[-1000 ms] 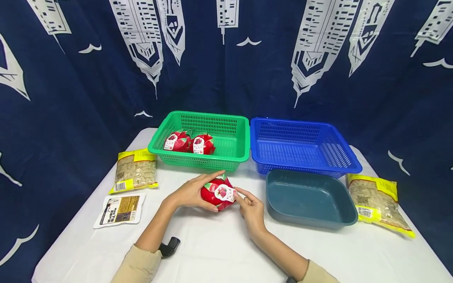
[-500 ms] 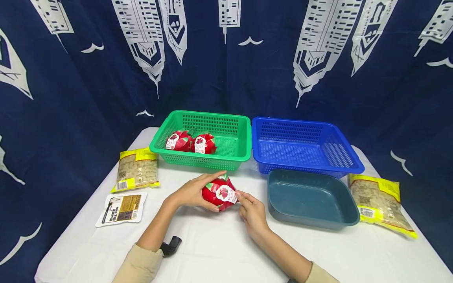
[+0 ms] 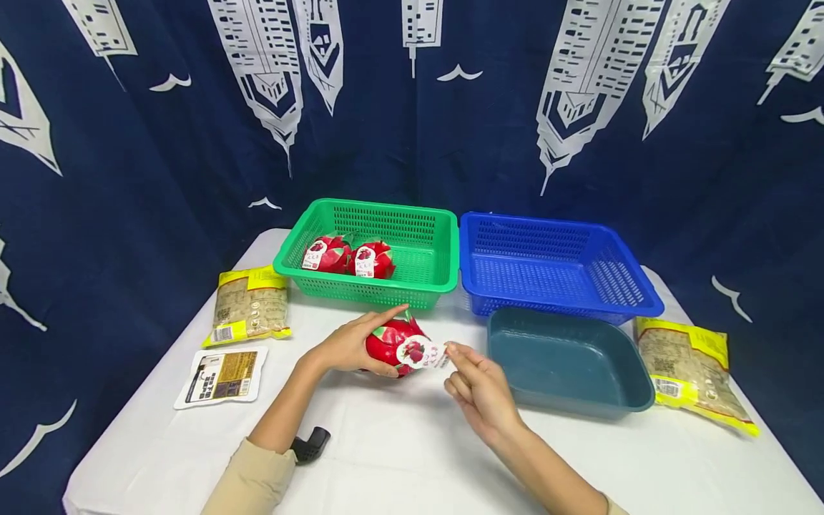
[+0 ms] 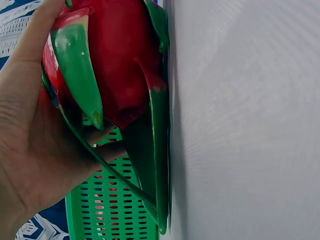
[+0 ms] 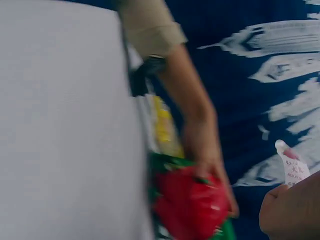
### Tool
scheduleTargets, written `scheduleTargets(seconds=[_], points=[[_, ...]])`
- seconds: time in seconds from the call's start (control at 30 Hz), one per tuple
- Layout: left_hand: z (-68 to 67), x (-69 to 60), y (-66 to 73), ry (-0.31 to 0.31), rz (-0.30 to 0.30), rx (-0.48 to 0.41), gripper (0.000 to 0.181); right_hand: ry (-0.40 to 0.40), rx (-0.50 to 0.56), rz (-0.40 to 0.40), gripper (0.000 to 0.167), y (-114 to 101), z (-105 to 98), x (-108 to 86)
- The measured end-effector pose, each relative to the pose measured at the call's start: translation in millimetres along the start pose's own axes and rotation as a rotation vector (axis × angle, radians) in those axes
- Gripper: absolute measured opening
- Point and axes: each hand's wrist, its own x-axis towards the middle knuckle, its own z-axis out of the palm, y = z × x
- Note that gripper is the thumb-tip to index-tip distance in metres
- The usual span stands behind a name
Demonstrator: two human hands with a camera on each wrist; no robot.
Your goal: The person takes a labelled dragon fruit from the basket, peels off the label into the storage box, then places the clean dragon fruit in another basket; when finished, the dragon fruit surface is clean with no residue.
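My left hand (image 3: 350, 348) holds a red dragon fruit (image 3: 388, 342) on the white table, thumb and fingers spread around its side. From close up in the left wrist view, the fruit (image 4: 122, 60) shows glossy red skin and long green scales. A white sticker label (image 3: 421, 352) with a fruit picture is pinched at its end by my right hand (image 3: 484, 390). The right wrist view shows the label (image 5: 295, 169) standing away from the fruit (image 5: 192, 205). Two more labelled dragon fruits (image 3: 326, 254) lie in the green basket (image 3: 363, 290).
A blue basket (image 3: 560, 304) stands beside the green one, with a dark teal tub (image 3: 569, 400) before it. Yellow-edged bags lie at left (image 3: 251, 304) and right (image 3: 689, 365). A flat white packet (image 3: 222, 377) lies at the left.
My right hand has pulled to the right with the label's end, and the label has come away from the fruit. My left hand has kept its hold on the fruit.
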Motion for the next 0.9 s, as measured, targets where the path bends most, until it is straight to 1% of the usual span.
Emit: scheduleTargets(seconds=[0.07,0.17,0.23,0.33,0.43,0.53,0.6,0.67,0.77,0.83,0.9], points=[[-1.7,0.9,0.6,0.003,-0.006,-0.007,0.102,-0.005,-0.026,-0.067,0.011,-19.5,-4.2,-3.7],[-3.1,1.0,2.0,-0.006,-0.009,-0.027,0.102,-0.007,-0.075,-0.111,0.012,-46.6,-17.7,-6.7],[-2.7,0.4,2.3,-0.014,-0.014,-0.029,0.102,-0.013,-0.117,-0.107,0.013,-62.9,-31.7,-7.9],[-0.7,-0.4,2.3,-0.025,-0.025,-0.027,0.103,-0.047,-0.212,-0.107,0.016,-88.1,-59.4,-8.6],[1.0,-0.9,1.8,-0.025,-0.033,-0.024,0.103,-0.091,-0.36,-0.098,0.019,-114.3,-90.4,-5.4],[1.0,-1.7,0.9,-0.018,-0.036,-0.02,0.103,-0.125,-0.521,-0.044,0.019,-132.3,-116.7,2.8],[0.7,-1.8,0.8,-0.014,-0.036,-0.019,0.103,-0.148,-0.631,0.021,0.017,-136.6,-130.7,10.3],[0.6,-1.9,1.0,-0.013,-0.034,-0.019,0.103,-0.165,-0.727,0.091,0.015,-135.3,-141.6,19.2],[0.5,-2.0,1.7,-0.012,-0.033,-0.024,0.103,-0.189,-0.861,0.164,0.025,-127.2,-153.2,33.7],[1.1,-1.9,1.8,-0.012,-0.03,-0.033,0.103,-0.2,-0.93,0.183,0.034,-119.9,-158.3,42.8],[2.0,-1.8,1.9,-0.008,-0.024,-0.038,0.103,-0.207,-0.994,0.176,0.036,-112.8,-160.4,49.7]])
